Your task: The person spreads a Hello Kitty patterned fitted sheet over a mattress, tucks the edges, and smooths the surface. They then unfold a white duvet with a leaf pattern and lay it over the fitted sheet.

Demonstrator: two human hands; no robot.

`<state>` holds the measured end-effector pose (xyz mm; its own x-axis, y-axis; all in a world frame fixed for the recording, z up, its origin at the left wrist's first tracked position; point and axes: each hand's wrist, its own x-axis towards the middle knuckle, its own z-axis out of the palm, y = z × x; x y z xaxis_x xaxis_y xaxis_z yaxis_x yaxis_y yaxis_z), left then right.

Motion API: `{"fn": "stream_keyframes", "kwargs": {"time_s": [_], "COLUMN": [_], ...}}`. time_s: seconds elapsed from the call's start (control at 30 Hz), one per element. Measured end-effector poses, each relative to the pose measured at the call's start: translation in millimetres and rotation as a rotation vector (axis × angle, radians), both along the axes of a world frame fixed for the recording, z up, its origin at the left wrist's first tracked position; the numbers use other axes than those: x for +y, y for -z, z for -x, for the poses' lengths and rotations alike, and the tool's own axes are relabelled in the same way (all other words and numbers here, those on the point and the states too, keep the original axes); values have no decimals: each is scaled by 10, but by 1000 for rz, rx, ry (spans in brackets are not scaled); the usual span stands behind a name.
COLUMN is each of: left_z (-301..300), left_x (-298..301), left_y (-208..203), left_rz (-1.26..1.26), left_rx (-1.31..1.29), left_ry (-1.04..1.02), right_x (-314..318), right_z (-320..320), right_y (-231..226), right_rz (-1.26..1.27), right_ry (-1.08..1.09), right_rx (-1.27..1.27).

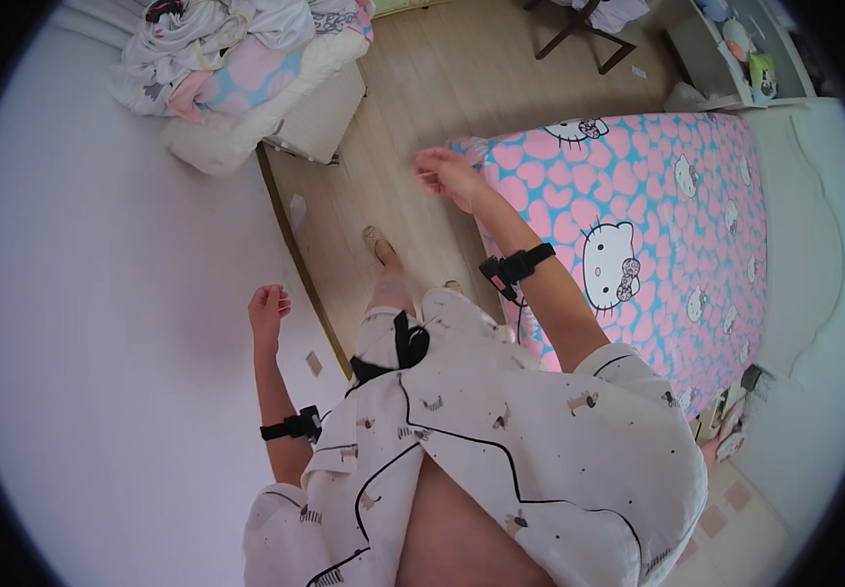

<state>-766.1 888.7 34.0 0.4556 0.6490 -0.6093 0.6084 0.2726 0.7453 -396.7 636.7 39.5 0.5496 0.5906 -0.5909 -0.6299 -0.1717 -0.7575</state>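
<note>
My left hand hangs in the air beside the white wall, its fingers loosely curled and somewhat apart, with nothing seen in it. Farther ahead, my right hand is held out past the corner of a bed with a pink and blue heart-patterned cover. Its fingers are half bent and a little blurred, and no held object shows. Each forearm wears a black strap; the right one carries a small device. One foot in a patterned slipper stands forward on the floor.
Wooden flooring runs between wall and bed. At the far left, clothes and bedding are piled above a pale cabinet. A dark chair stands at the back, near a shelf unit. A pale scrap lies by the wall.
</note>
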Motion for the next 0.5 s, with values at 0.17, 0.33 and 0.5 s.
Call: {"fn": "stream_keyframes", "kwargs": {"time_s": [0.17, 0.33, 0.5], "left_z": [-782, -1896, -2994], "left_x": [992, 1702, 2166], "left_y": [217, -20, -417], "left_rz": [-13, -114, -330], "left_rx": [-109, -278, -442], "left_ry": [-29, 99, 93], "right_x": [-14, -281, 206], "right_z": [-204, -674, -1226], "right_y": [-84, -315, -335], "right_rz": [74, 293, 279], "right_ry": [-147, 68, 161], "right_rx": [81, -106, -121]}}
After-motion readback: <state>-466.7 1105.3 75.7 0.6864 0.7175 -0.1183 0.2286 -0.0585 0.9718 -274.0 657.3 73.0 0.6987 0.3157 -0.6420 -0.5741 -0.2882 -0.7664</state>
